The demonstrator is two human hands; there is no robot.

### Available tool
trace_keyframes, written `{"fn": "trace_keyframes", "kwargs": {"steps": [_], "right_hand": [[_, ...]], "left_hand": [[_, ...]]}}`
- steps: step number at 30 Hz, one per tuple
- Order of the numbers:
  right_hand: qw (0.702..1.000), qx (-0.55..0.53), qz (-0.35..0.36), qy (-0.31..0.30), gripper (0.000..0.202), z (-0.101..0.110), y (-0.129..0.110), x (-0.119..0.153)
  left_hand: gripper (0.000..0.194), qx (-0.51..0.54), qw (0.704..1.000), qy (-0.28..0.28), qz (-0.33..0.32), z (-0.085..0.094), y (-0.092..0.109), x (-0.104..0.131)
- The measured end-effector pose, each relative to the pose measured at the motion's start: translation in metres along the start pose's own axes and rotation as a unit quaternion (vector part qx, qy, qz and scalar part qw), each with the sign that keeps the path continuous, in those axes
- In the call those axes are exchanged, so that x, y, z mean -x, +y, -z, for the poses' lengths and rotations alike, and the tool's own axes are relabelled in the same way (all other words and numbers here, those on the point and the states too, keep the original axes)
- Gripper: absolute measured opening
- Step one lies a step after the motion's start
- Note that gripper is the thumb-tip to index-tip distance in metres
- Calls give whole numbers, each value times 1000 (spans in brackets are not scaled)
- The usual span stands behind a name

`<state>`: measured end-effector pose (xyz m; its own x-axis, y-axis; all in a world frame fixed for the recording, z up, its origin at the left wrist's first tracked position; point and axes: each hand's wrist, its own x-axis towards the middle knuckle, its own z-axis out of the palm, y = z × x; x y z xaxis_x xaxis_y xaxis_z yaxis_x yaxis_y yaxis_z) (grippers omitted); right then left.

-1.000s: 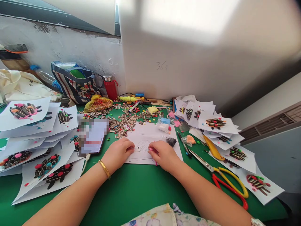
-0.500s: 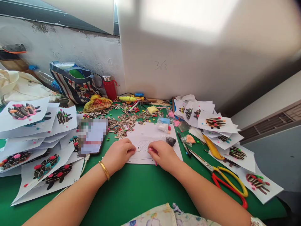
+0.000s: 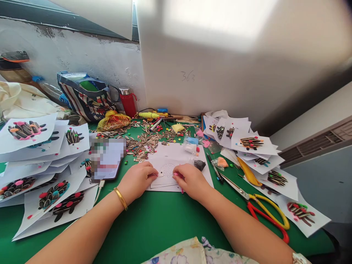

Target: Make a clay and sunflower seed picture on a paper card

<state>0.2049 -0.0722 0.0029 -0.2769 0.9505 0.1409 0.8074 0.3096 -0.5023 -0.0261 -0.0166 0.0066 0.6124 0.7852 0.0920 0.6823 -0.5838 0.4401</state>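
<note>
Only the view shifts slightly since earlier; left hand [image 3: 140, 179] and right hand [image 3: 190, 179] stay pinched either side of the drawing [image 3: 167, 171] on the paper [image 3: 205, 179], any grasp I cannot tell. Far left, the tote [image 3: 85, 99] holds something green [image 3: 90, 86]; beside it bulges a yellow bag [image 3: 114, 121].

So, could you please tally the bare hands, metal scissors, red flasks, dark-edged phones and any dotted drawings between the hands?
Left hand and right hand, both bare: 2
Dotted animal drawing between them: 1
Red-and-yellow-handled metal scissors: 1
Silver-capped red flask: 1
Dark-edged phone: 1
Total: 6
</note>
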Motion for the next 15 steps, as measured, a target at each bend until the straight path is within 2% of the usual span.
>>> {"fn": "trace_keyframes", "kwargs": {"steps": [10, 15], "right_hand": [[1000, 0, 1, 2, 8, -1, 1, 0], [1000, 1, 0, 2, 8, -1, 1, 0]], "left_hand": [[20, -29, 999, -13, -19, 0, 1, -1], [19, -28, 1000, 3, -7, 0, 2, 1]]}}
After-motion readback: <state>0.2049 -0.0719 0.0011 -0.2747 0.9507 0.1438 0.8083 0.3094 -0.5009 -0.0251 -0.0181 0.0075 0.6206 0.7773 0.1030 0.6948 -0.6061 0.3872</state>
